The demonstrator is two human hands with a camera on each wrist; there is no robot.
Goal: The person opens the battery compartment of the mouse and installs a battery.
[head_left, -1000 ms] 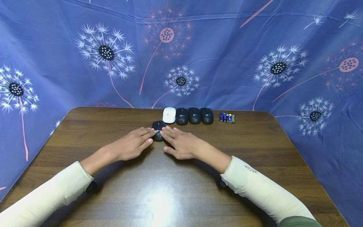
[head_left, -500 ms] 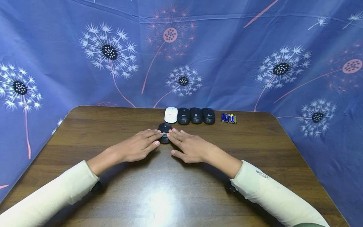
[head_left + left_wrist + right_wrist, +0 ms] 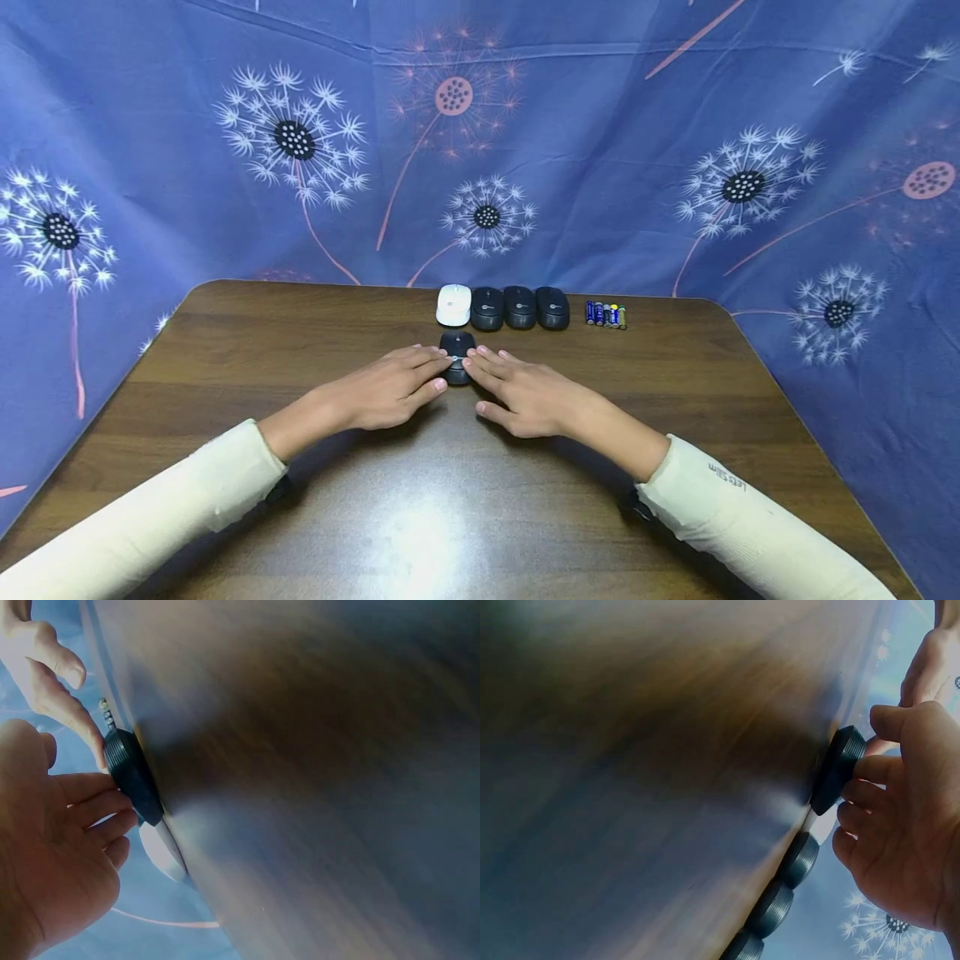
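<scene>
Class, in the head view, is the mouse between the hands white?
No, a black computer mouse sits between the left hand and right hand.

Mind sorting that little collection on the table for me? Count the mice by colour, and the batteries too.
Black mice: 4 (1 touched by the left hand and right hand, 3 farther back)
White mouse: 1
Batteries: 5
Total: 10

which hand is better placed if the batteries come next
Probably the right hand: it is nearer the batteries, while the left hand would have to cross past the front black mouse, which both hands touch.
</scene>
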